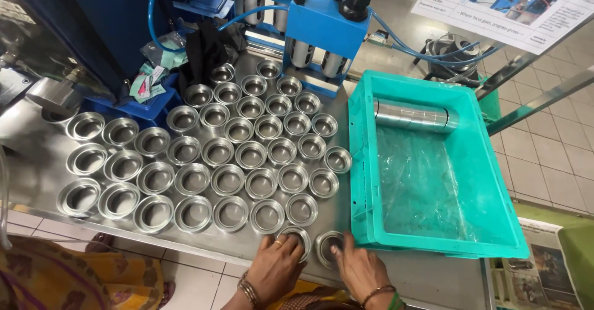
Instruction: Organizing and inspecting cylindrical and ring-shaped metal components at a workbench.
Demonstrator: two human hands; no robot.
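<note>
The fingers (286, 245) of the left hand (275, 266) were curled over a metal cup (296, 237) at the table's (37, 161) near edge; beside it, another cup (326, 245) was gripped by the right hand (361, 268). Further right, a stack of cups (413, 114) lay in a green crate (433, 248).

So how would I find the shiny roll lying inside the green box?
Look at the green crate on the right of the steel table. At its far end lies a stack of metal rings on its side, the only parts inside, unlike the cups spread outside.
</note>
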